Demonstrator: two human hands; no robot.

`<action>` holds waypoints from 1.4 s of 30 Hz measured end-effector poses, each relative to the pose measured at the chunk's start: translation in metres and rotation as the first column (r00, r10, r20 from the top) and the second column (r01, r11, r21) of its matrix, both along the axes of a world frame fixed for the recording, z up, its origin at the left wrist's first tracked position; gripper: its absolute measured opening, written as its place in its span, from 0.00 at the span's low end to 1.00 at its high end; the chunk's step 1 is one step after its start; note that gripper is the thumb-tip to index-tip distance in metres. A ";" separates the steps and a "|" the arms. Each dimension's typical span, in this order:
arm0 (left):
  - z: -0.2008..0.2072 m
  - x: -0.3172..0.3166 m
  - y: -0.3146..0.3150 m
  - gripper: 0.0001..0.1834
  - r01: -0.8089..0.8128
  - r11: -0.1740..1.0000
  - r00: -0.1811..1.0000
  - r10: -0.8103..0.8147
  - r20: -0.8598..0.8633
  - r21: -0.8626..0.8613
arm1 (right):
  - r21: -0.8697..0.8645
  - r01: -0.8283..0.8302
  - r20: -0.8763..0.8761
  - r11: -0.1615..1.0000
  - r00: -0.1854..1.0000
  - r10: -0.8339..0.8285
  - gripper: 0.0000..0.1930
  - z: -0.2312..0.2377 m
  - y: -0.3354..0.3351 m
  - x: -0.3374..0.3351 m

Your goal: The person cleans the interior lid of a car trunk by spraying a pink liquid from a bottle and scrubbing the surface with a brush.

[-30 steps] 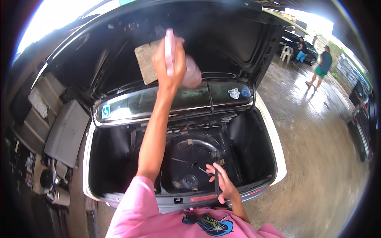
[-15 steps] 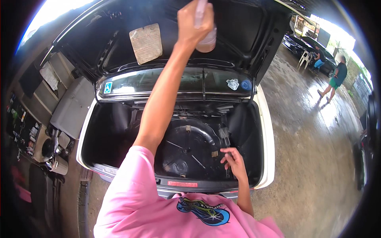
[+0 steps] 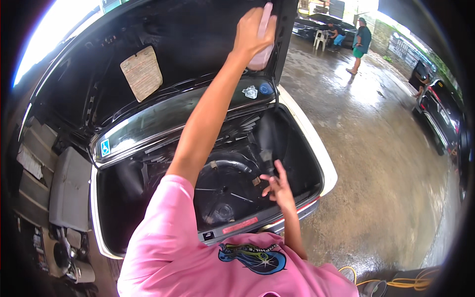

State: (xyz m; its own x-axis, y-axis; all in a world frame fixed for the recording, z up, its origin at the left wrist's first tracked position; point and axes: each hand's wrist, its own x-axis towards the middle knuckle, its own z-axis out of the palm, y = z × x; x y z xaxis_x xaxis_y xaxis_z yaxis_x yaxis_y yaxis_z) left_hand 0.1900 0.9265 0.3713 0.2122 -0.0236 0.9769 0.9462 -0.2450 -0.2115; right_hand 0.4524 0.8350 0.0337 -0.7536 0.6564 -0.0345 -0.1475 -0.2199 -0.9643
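My left hand point(image 3: 251, 34) is raised high in front of the open trunk lid point(image 3: 84, 64), fingers wrapped around a pinkish translucent bottle point(image 3: 260, 59). The bottle's narrow end points up and its wide base hangs below my fist. Lower down, over the right side of the car's open trunk point(image 3: 237, 200), my right hand point(image 3: 279, 192) has its index finger stretched along a dark brush with greyish bristles point(image 3: 266, 156). The brush is partly blurred and its grip is half hidden by my fingers. A round spare-wheel well point(image 3: 222, 171) forms the trunk floor.
An old paper label point(image 3: 141, 74) is stuck inside the lid. Wet concrete point(image 3: 366, 163) spreads to the right, where two people point(image 3: 362, 42) are near a black car and a white stool point(image 3: 320, 39). A dark car point(image 3: 443, 111) stands far right; yellow hose point(image 3: 415, 283) lies lower right.
The view has swung to the right, so the trunk appears tilted and further left. The bottle stays raised in my left hand; the brush and my right hand have shifted slightly.
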 end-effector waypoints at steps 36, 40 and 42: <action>-0.378 0.067 -0.326 0.13 0.276 0.916 0.179 0.250 0.952 -0.292 | 0.592 0.750 -0.769 0.293 0.635 -0.073 0.16 0.292 0.007 -0.299; -0.361 0.070 -0.331 0.12 0.257 0.884 0.291 0.315 0.903 -0.391 | 0.463 0.570 -0.731 0.679 0.679 -0.072 0.20 0.317 -0.020 -0.280; -0.356 0.072 -0.337 0.12 0.204 0.921 0.331 0.255 0.908 -0.333 | 0.333 0.598 -0.770 0.729 0.619 -0.156 0.20 0.310 -0.024 -0.297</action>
